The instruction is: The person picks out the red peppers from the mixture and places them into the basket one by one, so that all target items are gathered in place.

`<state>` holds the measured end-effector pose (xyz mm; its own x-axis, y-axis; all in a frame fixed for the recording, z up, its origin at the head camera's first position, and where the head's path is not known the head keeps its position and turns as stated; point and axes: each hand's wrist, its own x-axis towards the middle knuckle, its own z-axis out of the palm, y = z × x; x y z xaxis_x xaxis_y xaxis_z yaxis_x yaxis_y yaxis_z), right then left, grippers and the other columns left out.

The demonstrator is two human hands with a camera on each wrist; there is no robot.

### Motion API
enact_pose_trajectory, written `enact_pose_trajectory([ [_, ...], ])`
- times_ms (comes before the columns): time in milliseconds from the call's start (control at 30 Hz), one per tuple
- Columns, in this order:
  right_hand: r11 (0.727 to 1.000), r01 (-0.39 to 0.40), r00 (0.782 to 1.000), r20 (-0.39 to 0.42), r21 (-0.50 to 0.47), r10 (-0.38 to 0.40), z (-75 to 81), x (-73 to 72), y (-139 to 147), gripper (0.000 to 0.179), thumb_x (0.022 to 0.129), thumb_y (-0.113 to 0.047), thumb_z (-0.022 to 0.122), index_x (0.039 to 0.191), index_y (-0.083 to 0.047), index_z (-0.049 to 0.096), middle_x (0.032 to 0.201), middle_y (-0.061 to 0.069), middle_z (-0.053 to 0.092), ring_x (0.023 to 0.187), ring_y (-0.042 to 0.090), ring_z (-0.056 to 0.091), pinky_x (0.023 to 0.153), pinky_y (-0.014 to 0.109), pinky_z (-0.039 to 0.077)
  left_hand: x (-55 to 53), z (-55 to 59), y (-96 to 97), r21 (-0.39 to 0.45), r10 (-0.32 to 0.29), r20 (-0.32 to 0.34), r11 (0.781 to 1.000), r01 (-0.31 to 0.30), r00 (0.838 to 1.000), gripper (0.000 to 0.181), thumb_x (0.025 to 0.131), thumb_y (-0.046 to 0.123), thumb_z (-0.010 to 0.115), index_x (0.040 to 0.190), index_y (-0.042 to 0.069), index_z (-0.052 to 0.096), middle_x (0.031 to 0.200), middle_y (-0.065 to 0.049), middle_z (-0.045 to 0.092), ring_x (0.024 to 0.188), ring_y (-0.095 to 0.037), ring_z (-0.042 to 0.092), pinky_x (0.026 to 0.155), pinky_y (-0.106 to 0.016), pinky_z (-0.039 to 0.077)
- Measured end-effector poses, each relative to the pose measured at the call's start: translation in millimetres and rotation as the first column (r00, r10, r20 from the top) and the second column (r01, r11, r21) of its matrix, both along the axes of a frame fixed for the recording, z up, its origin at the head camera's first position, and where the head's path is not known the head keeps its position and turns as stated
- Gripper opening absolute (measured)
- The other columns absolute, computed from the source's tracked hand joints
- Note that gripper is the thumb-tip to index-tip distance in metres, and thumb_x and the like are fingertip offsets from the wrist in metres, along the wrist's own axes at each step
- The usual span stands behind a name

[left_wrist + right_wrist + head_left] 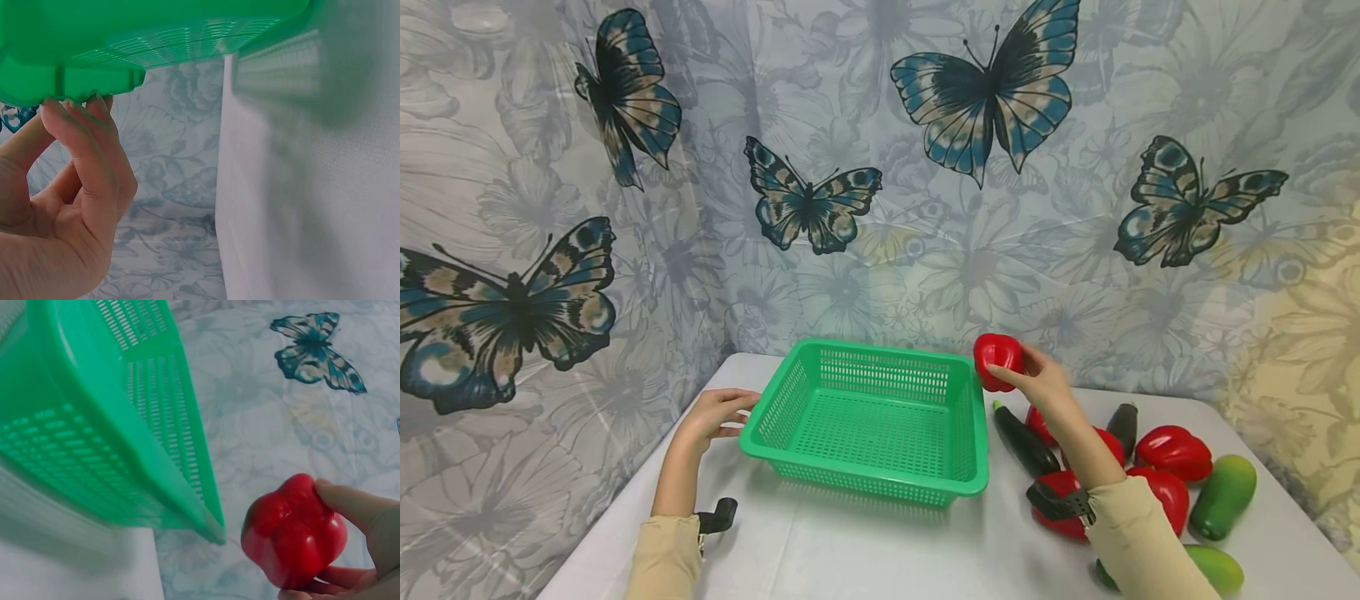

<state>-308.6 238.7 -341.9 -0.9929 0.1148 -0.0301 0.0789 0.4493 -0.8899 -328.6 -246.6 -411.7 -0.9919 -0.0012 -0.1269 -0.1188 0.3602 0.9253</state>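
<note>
A red bell pepper [997,362] is held between the thumb and fingers of my right hand [1043,385], at the back right corner of the green plastic basket [865,477]. In the right wrist view the lobed end of the pepper [294,531] faces the camera, just beside the basket's rim [156,481]. My left hand [718,414] grips the basket's left rim; the left wrist view has its bent fingertips [94,103] against the rim's underside. Nothing lies inside the basket.
Right of the basket, a dark eggplant [1026,439] lies near several red peppers [1174,452], partly covered by my right forearm. Another dark eggplant [1123,427] and green, oblong produce [1224,497] lie farther right. A butterfly-patterned curtain [850,292] hangs behind the white table [850,550].
</note>
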Motion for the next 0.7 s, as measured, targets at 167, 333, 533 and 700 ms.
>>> enact_pose_trajectory([
  [167,1.000,-0.007,1.000,0.005,-0.015,0.007,1.3,-2.0,-7.0,0.091,0.091,-0.042,0.066,0.158,-0.009,0.013,0.158,0.020,0.028,0.143,0.041,0.029,0.113,0.057,0.036,0.5,0.3,0.7,-0.003,-0.005,-0.001,1.000,0.005,1.000,0.051,0.094,0.035,0.064,0.128,-0.002,0.060,0.099,0.002,0.069,0.081,-0.009,0.065,0.076,-0.032,0.060],
  [333,1.000,-0.006,1.000,0.001,-0.009,0.006,0.3,-7.6,-11.8,0.088,0.091,-0.038,0.066,0.157,-0.007,0.016,0.157,0.022,0.030,0.141,0.042,0.031,0.113,0.056,0.037,0.6,1.0,1.1,-0.006,-0.006,0.001,1.000,0.006,1.000,0.050,0.095,0.035,0.064,0.129,-0.002,0.059,0.099,0.002,0.069,0.081,-0.009,0.065,0.076,-0.033,0.060],
  [533,1.000,-0.015,1.000,0.015,-0.015,0.015,-1.0,-13.6,-20.1,0.086,0.091,-0.035,0.067,0.156,-0.004,0.019,0.155,0.023,0.033,0.140,0.041,0.033,0.113,0.055,0.037,0.3,1.0,0.5,-0.007,-0.005,0.006,1.000,0.006,1.000,0.050,0.095,0.034,0.064,0.129,-0.002,0.059,0.097,0.003,0.069,0.080,-0.008,0.065,0.073,-0.030,0.060],
  [700,0.999,-0.035,0.999,0.024,-0.023,0.035,-2.0,-17.5,-27.3,0.085,0.091,-0.034,0.066,0.155,-0.003,0.020,0.154,0.023,0.034,0.140,0.041,0.033,0.114,0.055,0.036,0.2,0.6,0.5,-0.004,-0.009,0.004,1.000,0.009,1.000,0.051,0.095,0.035,0.064,0.129,-0.003,0.059,0.096,0.004,0.069,0.079,-0.008,0.066,0.073,-0.030,0.060],
])
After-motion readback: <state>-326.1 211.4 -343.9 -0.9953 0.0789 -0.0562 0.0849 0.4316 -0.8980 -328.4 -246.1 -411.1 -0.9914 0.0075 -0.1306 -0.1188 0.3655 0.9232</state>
